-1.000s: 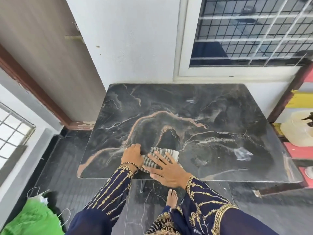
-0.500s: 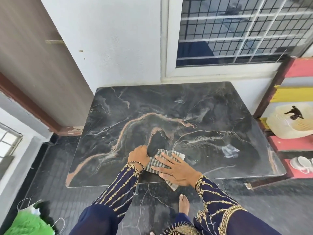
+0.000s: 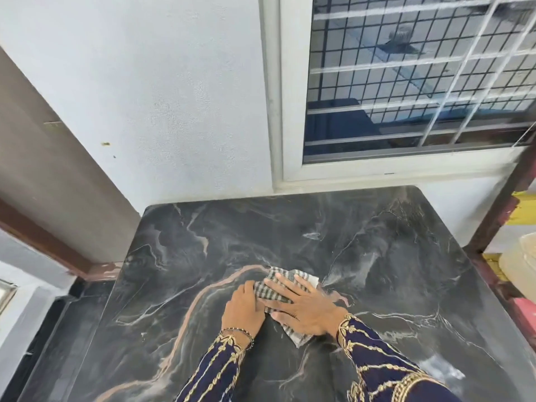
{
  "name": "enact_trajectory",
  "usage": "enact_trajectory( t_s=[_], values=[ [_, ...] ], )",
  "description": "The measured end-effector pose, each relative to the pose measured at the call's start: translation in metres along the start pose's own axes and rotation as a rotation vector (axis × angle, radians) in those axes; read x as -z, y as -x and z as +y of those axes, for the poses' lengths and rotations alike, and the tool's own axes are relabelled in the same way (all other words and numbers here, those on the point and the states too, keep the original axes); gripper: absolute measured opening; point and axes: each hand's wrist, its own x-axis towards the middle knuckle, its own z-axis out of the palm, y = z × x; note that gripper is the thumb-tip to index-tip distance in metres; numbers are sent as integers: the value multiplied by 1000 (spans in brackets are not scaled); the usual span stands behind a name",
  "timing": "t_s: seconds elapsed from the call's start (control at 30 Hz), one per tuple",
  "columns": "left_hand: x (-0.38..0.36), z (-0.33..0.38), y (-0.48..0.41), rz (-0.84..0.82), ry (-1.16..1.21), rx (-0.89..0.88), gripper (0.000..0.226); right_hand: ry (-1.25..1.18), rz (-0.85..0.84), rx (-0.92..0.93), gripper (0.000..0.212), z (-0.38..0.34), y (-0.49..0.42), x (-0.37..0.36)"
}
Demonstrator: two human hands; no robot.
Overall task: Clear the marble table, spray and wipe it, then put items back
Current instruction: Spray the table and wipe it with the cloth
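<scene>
The black marble table [image 3: 377,242] with orange and white veins fills the lower half of the view. A grey-and-white striped cloth [image 3: 274,288] lies flat near the table's middle. My right hand [image 3: 304,309] presses flat on the cloth with fingers spread. My left hand [image 3: 243,310] rests beside it, fingertips on the cloth's left edge. A corner of the cloth sticks out below my right palm. Both arms wear dark blue sleeves with gold embroidery.
A white wall and a barred window [image 3: 420,82] stand right behind the table. At the right edge stands a shelf with a dark frame [image 3: 493,224] and a pale container [image 3: 522,265]. A brown door frame [image 3: 43,242] runs down the left.
Both hands have pushed the cloth from the table's near edge toward its middle. My head has moved forward, so the table fills more of the view.
</scene>
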Motion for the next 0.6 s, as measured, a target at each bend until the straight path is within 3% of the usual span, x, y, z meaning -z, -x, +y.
enact_trajectory(
  t_s=[0.1, 0.23, 0.3, 0.6],
  values=[
    [3, 5, -36, 80, -21, -7, 52, -23, -12, -25, 50, 28, -36, 12],
    [8, 9, -75, -63, -131, 165, 123, -7, -33, -51, 50, 63, -84, 33],
    [9, 11, -88, -162, -155, 231, 142, -34, -42, -68, 50, 77, -107, 43],
    [14, 25, -111, -334, -226, 327, 150, -97, -82, -172, 52, 117, -200, 78]
  ],
)
